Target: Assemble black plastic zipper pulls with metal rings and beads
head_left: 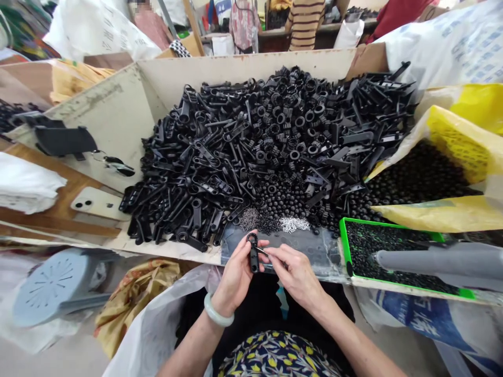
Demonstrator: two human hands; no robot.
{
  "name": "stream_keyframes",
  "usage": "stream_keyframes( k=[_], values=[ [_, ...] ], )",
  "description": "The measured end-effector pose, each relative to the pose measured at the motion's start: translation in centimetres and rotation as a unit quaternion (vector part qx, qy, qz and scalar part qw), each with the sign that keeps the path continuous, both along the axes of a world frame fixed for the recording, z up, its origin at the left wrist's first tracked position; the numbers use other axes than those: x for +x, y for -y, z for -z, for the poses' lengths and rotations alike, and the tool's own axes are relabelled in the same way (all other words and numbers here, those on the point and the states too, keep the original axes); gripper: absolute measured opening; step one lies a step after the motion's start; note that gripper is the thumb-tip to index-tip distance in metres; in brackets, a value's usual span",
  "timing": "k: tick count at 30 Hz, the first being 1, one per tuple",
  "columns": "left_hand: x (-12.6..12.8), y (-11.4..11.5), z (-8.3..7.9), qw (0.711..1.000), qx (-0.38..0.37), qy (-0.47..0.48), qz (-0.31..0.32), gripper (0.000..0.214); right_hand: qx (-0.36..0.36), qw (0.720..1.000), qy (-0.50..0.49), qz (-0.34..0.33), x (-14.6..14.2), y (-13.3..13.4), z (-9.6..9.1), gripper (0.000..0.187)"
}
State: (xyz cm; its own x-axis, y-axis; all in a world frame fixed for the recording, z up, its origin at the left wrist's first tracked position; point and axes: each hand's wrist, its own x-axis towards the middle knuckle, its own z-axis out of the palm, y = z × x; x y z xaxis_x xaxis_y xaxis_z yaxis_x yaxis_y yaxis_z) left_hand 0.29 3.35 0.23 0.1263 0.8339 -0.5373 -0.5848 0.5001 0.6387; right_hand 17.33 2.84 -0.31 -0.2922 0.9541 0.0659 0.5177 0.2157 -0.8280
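Note:
My left hand (238, 272), with a pale bangle at the wrist, is closed around a black plastic clamp part (254, 256). The part stands roughly upright, its ring end at the top. From the right, my right hand (293, 269) pinches a thin, dark, stick-like piece (262, 252) whose tip meets the side of the part; its exact kind is too small to make out. Just beyond my hands lie a heap of shiny metal pins (294, 224), a heap of small grey screw-like pieces (249, 219) and many small black balls (281, 201).
A large pile of black plastic parts (220, 152) fills the wooden-walled bench. At right are a green-rimmed tray (345, 246) of black bits and a yellow bag (416, 209) of black balls. A phone (96, 203) lies left; a blue stool (51, 288) stands below. People are beyond.

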Motion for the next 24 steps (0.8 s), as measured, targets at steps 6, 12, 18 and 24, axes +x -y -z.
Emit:
stream_keyframes(
  k=[6,12,18,24],
  values=[
    [0.0,0.3,0.3,0.998,0.031,-0.043,0.023,0.057,0.002,0.998,0.062,-0.027,0.3,-0.2,-0.6,0.028],
    [0.9,0.8,1.2,0.994,0.049,-0.093,0.013,0.06,0.061,0.961,0.264,-0.059,-0.3,0.0,-0.8,0.036],
    [1.9,0.7,2.2,0.995,0.038,-0.064,-0.072,0.054,0.064,0.991,0.119,0.003,-1.6,0.6,1.4,0.039],
    [1.8,0.4,1.6,0.994,0.039,-0.042,-0.09,0.051,0.029,0.998,-0.024,0.048,-1.6,1.1,2.4,0.035]
  ],
)
